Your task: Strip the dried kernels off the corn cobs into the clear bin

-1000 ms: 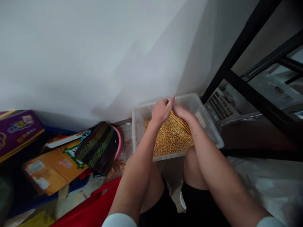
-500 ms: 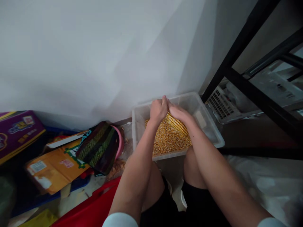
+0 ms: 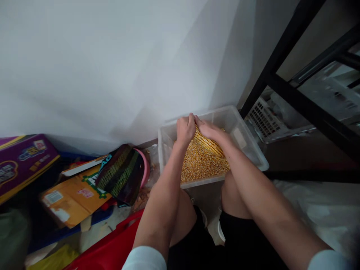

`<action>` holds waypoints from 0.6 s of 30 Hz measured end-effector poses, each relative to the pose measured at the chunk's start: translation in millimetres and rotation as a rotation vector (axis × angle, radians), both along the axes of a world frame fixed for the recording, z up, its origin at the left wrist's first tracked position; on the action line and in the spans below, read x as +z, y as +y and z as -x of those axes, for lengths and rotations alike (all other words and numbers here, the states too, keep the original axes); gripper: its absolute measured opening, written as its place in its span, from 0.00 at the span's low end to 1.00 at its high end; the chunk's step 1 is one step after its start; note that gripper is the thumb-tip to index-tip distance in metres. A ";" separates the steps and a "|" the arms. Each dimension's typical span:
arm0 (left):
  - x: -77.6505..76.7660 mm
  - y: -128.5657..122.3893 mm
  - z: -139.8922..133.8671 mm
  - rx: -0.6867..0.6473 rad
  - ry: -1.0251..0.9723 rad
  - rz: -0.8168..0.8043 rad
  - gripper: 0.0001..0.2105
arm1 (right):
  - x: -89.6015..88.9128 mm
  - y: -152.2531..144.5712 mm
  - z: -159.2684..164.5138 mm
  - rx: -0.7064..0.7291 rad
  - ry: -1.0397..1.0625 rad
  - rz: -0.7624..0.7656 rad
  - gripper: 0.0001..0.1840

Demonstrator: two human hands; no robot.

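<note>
An ear of corn (image 3: 209,144) with rows of yellow kernels slants down to the right above a bin. My left hand (image 3: 185,128) is closed around its upper end, thumb on top. Beside it, my right hand (image 3: 207,127) wraps the same ear, its thumb close to the left one; the fingers underneath are hidden. Loose corn kernels (image 3: 199,167) cover the near part of the translucent plastic bin (image 3: 255,152), which stands on the floor in front of my knees.
A white wall rises right behind the bin. At right stand a black metal frame (image 3: 298,101) and a white basket (image 3: 264,120). To the left lie a mesh bag (image 3: 120,174), an orange packet (image 3: 75,198), a purple box (image 3: 25,165) and a red bag (image 3: 109,243).
Both hands remain on the ear of corn and have shifted slightly. The whole view has turned a little, so the things at left appear farther right.
</note>
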State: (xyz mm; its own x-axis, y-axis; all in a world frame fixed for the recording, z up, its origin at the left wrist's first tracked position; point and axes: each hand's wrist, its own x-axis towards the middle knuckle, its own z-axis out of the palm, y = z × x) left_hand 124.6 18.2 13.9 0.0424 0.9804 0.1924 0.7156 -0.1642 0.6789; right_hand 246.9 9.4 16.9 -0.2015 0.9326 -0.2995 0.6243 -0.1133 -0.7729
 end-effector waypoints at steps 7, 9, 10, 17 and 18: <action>-8.1 1.4 -0.6 0.016 -0.055 0.036 0.26 | -6.7 -1.8 -2.1 0.019 -0.012 -0.014 0.54; -8.8 0.5 -1.2 0.032 -0.064 0.050 0.27 | -8.6 -2.1 -2.5 0.019 -0.012 -0.003 0.55; -9.5 -0.1 -1.8 0.039 -0.067 0.056 0.27 | -10.1 -1.9 -2.8 0.023 -0.007 0.000 0.55; -20.2 5.6 -4.7 0.022 -0.084 0.117 0.28 | -33.7 5.3 -6.1 0.016 0.055 0.001 0.52; -20.7 8.8 -3.4 0.010 -0.110 0.145 0.29 | -36.3 6.3 -6.8 0.012 0.069 0.000 0.52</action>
State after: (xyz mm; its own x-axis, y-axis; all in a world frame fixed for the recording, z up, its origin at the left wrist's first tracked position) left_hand 128.0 27.0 -6.7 0.0193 0.9985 0.0519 0.6365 -0.0523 0.7695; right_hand 253.7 15.6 -19.4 -0.2326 0.9300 -0.2845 0.5711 -0.1062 -0.8140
